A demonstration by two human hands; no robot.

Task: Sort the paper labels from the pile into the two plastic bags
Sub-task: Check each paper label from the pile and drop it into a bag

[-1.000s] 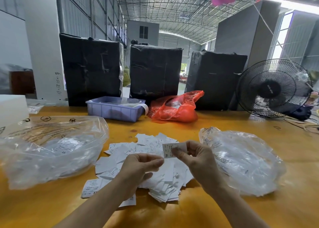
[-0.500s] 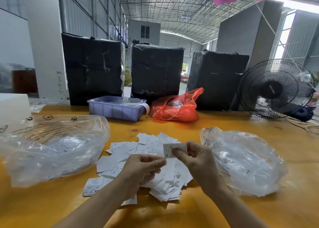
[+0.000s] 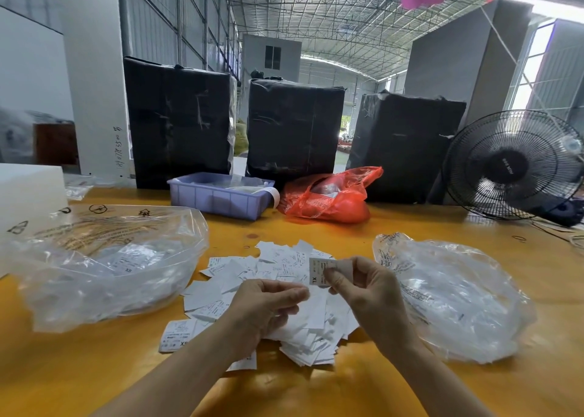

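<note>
Right hand (image 3: 373, 299) pinches one label (image 3: 319, 271) between thumb and forefinger, held up just above the pile, print facing the person, "XL" readable at its lower edge. Left hand (image 3: 265, 306) sits at 9 o'clock of it, fingers curled, thumb against forefinger; cannot tell if a slip is caught in there or if it holds nothing. Pile of labels (image 3: 268, 293) lies under and beyond both hands, loose and overlapping, one label marked XS at its 7 o'clock edge. Left bag (image 3: 104, 265) at 9 o'clock of the pile, an XS slip visible through the plastic; right bag (image 3: 455, 296) at 3 o'clock, just beside the right hand, crumpled, mouth hard to locate. Risks, as I judge them: pinch is on one edge only, so the slip could flutter out; the fan (image 3: 513, 167) at 2 o'clock could scatter the pile if it is running, which I cannot tell. The right bag looks collapsed, so the label may land on top of the plastic or on the table (image 3: 347, 394) instead of inside. A misread size sends XL into the XS bag. The left wrist hovering low over the pile could drag slips toward the near edge.
</note>
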